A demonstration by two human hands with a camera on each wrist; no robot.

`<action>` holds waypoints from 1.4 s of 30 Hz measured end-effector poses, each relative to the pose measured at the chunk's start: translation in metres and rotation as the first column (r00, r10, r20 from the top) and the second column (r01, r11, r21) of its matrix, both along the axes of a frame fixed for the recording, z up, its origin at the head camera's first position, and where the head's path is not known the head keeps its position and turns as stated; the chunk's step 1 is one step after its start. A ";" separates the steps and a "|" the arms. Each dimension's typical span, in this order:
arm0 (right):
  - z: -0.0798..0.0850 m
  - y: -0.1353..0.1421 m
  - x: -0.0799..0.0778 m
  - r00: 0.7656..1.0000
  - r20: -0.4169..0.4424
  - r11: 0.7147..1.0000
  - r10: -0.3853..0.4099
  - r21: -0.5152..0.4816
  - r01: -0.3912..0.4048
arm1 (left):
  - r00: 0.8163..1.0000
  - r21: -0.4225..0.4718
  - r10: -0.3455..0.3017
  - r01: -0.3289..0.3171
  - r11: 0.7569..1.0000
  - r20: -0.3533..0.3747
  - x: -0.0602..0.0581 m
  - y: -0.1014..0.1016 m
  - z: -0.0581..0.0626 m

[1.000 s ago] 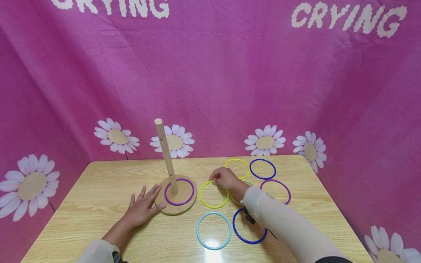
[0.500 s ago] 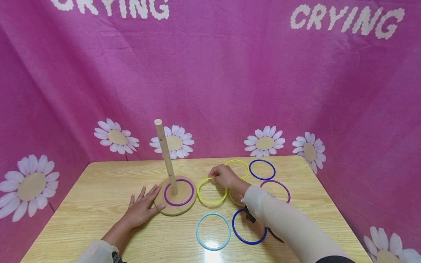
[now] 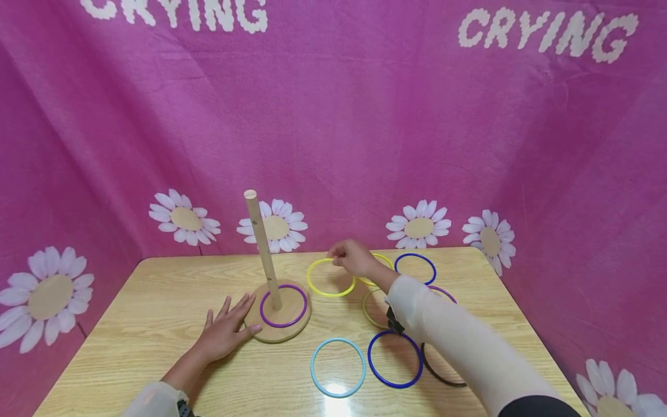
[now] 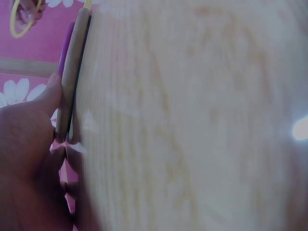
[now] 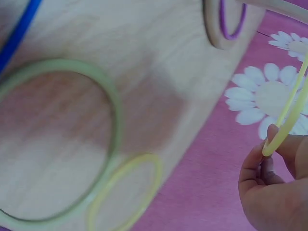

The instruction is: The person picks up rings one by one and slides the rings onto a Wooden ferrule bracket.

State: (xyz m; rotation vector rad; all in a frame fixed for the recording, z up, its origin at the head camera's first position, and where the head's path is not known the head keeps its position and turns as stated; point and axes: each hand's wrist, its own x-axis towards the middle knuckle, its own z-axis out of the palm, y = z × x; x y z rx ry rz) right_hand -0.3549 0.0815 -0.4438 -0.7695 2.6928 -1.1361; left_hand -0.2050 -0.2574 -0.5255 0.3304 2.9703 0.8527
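Observation:
In the head view my right hand (image 3: 356,259) pinches a yellow ring (image 3: 330,295) at its far rim, holding it above the table right of the wooden post (image 3: 264,249). Thumb and fingertips close on the same ring (image 5: 293,115) in the right wrist view. The post stands on a round wooden base (image 3: 271,334). Around its foot, a purple ring (image 3: 282,325) lies on the base. My left hand (image 3: 224,334) rests at the base's left edge with fingers spread, and the left wrist view shows the thumb against the base's edge (image 4: 73,62).
Right of the base lie a light blue ring (image 3: 338,396), a blue ring (image 3: 395,386), a partly covered black ring (image 3: 443,381) and an olive ring (image 3: 366,318). Farther back are another yellow ring (image 3: 388,259), another blue ring (image 3: 415,254) and a purple ring (image 3: 449,295) behind my sleeve.
The right hand has lifted the yellow ring off the table and carried it up and slightly left. More of the olive and black rings now shows. The left hand stays put.

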 end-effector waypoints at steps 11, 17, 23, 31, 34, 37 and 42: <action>0.058 -0.015 -0.009 0.998 -0.053 0.996 0.044 -0.070 -0.048 | 1.000 -0.016 0.008 -0.007 1.000 0.019 0.001 0.000 0.003; 0.090 -0.023 -0.010 0.999 -0.049 0.992 0.008 -0.124 -0.014 | 1.000 -0.019 0.010 -0.009 1.000 0.026 0.001 0.000 0.004; 0.120 -0.029 -0.011 0.997 -0.073 0.987 -0.006 -0.160 -0.005 | 1.000 -0.024 0.009 -0.009 1.000 0.023 0.001 0.001 0.003; 0.154 -0.037 -0.012 0.994 -0.099 0.978 -0.036 -0.206 0.015 | 1.000 -0.019 0.008 -0.008 1.000 0.011 0.001 0.001 0.004; 0.164 -0.040 -0.011 0.993 -0.112 0.975 -0.041 -0.223 0.015 | 1.000 -0.022 0.010 -0.010 1.000 0.016 0.001 0.001 0.003; 0.173 -0.045 -0.009 0.992 -0.121 0.972 -0.048 -0.232 0.019 | 1.000 -0.019 0.009 -0.009 1.000 0.022 0.001 0.000 0.002; 0.189 -0.053 -0.006 0.990 -0.131 0.967 -0.057 -0.253 0.022 | 1.000 0.013 -0.004 0.004 1.000 -0.006 -0.001 -0.002 -0.003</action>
